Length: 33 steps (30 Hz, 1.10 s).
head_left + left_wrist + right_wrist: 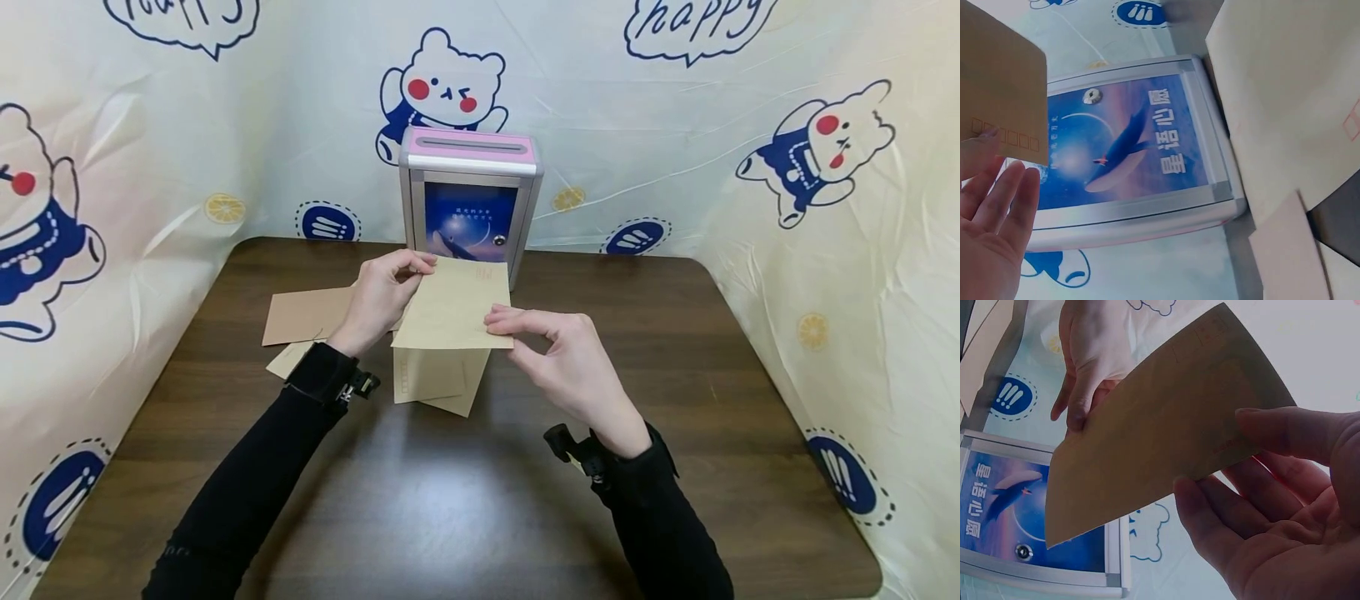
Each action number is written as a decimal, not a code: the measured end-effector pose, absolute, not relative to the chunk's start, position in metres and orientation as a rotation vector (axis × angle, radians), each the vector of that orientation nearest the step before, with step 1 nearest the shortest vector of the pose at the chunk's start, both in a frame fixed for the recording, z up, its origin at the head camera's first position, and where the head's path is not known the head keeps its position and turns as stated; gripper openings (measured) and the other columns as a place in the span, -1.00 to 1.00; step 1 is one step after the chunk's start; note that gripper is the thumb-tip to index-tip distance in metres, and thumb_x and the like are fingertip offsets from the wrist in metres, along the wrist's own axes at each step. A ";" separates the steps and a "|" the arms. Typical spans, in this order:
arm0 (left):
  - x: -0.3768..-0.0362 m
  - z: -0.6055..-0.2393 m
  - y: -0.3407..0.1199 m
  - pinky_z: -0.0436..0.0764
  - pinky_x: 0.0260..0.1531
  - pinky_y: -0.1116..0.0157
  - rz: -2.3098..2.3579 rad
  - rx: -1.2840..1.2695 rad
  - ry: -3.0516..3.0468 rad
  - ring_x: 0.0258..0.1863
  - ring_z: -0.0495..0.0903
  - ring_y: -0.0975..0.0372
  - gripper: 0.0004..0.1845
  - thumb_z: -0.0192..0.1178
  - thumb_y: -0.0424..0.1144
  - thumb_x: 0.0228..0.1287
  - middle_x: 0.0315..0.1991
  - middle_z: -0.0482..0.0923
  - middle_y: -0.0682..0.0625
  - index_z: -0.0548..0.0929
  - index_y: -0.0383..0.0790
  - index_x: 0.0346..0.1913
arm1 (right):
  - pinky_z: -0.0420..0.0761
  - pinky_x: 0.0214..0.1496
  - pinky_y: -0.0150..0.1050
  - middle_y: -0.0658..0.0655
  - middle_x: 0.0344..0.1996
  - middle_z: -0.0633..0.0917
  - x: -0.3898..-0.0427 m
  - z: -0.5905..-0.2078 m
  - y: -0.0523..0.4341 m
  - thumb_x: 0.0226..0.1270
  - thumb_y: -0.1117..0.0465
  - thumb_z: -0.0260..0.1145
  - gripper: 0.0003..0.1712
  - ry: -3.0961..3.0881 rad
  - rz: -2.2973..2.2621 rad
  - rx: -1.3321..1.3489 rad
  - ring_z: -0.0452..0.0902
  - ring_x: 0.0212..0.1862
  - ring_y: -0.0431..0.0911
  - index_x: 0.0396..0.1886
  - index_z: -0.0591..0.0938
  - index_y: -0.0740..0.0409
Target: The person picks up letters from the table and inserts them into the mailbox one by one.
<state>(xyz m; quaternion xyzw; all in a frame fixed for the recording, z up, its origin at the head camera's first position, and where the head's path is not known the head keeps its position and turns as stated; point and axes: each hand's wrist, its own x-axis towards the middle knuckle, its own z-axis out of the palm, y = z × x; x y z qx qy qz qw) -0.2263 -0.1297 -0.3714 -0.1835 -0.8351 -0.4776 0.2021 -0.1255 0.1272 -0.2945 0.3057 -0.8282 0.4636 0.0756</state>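
Observation:
A pale yellow envelope is held up above the table, in front of an upright metal box. My left hand pinches its far left corner. On the right, my right hand pinches its near right edge between thumb and fingers. Small red squares are printed on the envelope in the left wrist view. The right wrist view shows both hands on the envelope, which bends slightly. The box has a pink top with a slot and a blue whale picture on its locked-looking front.
More pale envelopes lie on the dark wooden table below the held one. A brown envelope and another pale one lie to the left, partly behind my left hand. A printed cloth stands around the table.

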 end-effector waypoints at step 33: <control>-0.264 -0.250 -0.117 0.56 0.06 0.33 -1.215 -0.589 -2.316 -0.01 0.60 0.24 -0.94 0.15 -0.44 0.38 -0.02 0.67 -0.06 0.62 -0.33 -0.20 | 0.37 -0.44 -0.36 0.06 -0.24 0.77 -0.166 -0.171 0.138 0.37 0.33 0.29 -0.82 -2.368 1.340 0.899 0.40 -0.51 -0.10 -0.13 0.77 0.13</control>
